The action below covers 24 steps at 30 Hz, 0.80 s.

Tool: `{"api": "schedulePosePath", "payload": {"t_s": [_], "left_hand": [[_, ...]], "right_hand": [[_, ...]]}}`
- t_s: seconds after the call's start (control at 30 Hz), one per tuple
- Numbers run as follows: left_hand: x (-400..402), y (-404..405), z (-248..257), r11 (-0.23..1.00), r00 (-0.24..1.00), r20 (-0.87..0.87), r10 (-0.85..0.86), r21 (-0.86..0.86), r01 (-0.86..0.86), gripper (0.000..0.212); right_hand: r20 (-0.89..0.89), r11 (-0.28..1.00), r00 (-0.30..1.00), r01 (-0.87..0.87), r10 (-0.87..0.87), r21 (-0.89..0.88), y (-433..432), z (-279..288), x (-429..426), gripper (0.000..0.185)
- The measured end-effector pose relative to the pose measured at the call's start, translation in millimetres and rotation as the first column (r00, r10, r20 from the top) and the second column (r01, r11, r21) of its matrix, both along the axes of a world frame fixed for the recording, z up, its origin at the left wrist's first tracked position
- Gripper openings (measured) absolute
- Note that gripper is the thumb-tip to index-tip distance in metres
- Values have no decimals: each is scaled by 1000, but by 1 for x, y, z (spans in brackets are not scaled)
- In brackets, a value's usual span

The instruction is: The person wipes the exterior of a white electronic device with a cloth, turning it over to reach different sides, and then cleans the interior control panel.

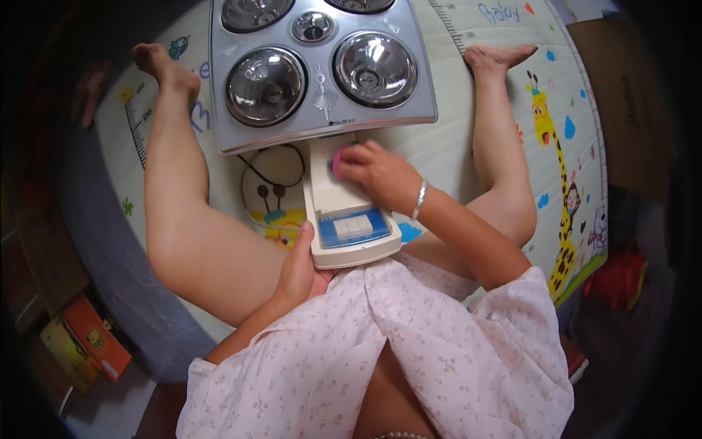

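A silver heat-lamp panel [321, 104] with several round reflective bulbs fills the top middle of the view. From under its near edge a white plastic control base [334, 192] extends toward me, with a blue switch plate [354, 228] and white rocker switches at its near end. My left hand [301, 269] grips the near left corner of this base, thumb on its side. In my right hand [378, 170] is a small pink pad [337, 163], pressed against the upper face of the base; the fingers are slightly blurred. My fingers partly hide the pad.
My legs spread to both sides on a printed children's mat [439, 159] with giraffe pictures and a height scale. A thin cable [274, 181] loops left of the base. Orange and yellow boxes [98, 337] lie at the lower left; a cardboard box [625, 110] stands at the right.
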<state>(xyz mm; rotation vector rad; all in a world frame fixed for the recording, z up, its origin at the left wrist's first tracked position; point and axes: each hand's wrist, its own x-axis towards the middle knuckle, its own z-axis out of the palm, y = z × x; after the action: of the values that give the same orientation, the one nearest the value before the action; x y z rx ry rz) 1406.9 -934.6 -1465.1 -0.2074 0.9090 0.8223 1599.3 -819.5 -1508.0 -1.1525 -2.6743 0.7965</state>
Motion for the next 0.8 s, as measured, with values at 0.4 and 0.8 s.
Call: {"api": "schedulePosePath", "payload": {"t_s": [0.4, 0.8], "left_hand": [[-53, -26, -9, 994, 984, -171, -55, 82, 70, 45], [-212, 112, -10, 905, 724, -661, 197, 407, 125, 30]], "right_hand": [[-4, 409, 895, 201, -447, -890, -27, 67, 61, 23], [221, 857, 896, 436, -385, -276, -27, 54, 64, 26]]}}
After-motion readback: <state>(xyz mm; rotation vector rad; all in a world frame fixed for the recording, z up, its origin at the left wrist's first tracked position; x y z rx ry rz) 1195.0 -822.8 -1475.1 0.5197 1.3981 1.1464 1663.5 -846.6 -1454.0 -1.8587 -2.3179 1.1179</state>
